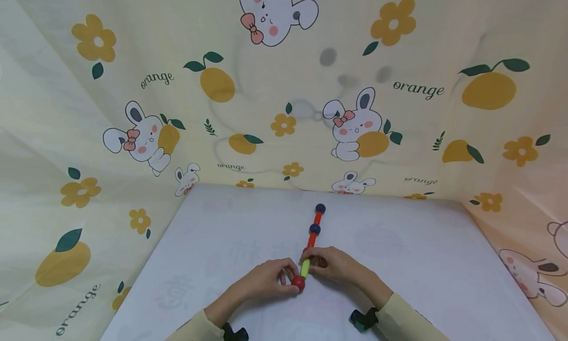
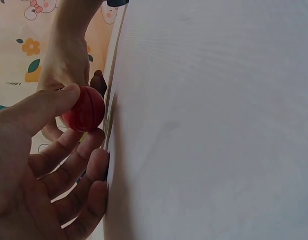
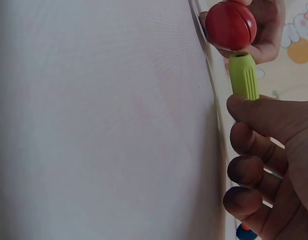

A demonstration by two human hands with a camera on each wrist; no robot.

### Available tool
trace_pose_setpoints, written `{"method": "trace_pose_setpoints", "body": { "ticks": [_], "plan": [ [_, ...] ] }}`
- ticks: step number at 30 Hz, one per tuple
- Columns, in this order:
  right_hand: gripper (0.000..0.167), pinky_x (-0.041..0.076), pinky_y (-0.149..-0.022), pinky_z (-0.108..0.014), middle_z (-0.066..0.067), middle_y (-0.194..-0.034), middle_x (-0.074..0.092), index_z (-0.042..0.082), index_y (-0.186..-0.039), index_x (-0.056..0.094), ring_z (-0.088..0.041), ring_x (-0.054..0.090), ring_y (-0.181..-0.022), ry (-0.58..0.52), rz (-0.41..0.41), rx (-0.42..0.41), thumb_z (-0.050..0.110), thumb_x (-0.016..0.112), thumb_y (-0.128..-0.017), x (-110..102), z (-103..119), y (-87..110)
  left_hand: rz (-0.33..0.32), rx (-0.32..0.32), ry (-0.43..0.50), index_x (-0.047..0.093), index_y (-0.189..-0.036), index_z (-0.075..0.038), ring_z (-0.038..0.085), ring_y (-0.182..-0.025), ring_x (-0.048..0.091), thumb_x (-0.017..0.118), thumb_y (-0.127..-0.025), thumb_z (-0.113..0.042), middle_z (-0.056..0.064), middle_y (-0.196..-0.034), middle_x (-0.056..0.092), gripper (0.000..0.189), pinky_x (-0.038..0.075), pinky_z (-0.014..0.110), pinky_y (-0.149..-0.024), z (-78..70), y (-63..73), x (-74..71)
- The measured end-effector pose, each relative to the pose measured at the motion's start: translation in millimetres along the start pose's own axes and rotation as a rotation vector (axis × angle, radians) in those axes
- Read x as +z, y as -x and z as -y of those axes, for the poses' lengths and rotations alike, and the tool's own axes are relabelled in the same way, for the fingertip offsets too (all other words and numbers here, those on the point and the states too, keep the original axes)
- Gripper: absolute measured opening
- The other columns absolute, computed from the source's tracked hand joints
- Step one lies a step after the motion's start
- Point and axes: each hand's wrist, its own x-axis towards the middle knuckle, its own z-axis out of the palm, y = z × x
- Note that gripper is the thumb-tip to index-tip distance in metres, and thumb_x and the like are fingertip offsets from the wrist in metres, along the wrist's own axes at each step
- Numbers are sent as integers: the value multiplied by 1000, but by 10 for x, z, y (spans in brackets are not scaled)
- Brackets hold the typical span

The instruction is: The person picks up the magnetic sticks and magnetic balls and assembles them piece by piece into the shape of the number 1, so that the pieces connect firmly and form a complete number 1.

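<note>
My left hand (image 1: 268, 279) pinches a red ball (image 1: 298, 283) between thumb and fingertips, with a groove round the ball showing in the left wrist view. My right hand (image 1: 336, 265) grips a yellow-green rod (image 1: 304, 268). In the right wrist view the rod's (image 3: 243, 75) holed end points at the red ball (image 3: 231, 26), right by its surface. Beyond the right fingers runs a line of pieces: an orange-red rod (image 1: 312, 240), a dark blue ball (image 1: 314, 228), another orange-red rod (image 1: 317, 218) and a second dark blue ball (image 1: 320, 208). The right fingers partly hide the line's near end.
The pieces are over a white tabletop (image 1: 213, 242). Behind and beside it hangs a cream cloth (image 1: 266, 75) printed with rabbits, oranges and flowers. Dark bands (image 1: 364, 320) with small devices sit at both wrists, by the pale sleeves.
</note>
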Motion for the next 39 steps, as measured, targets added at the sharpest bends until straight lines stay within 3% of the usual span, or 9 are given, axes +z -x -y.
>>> {"method": "trace_pose_setpoints", "body": {
  "ticks": [26,39],
  "plan": [
    [29,48,-70,-25,10,-86,62,26,-128,72,-7,55,-78,-4,-12,-7,19,78,-101,5,-19,1,-23,2,12,66,-108,-30,3,-79,62,87,-91,-41,-18,-92,69,29,49,25,-72,-25,-34,43],
    [45,51,-71,-27,13,-95,65,23,-146,60,-10,58,-80,13,-41,37,20,75,-103,-36,-27,43,-19,-16,16,66,-108,-30,4,-75,63,87,-91,-42,-18,-92,69,29,48,25,-71,-59,-52,55]
  ]
}}
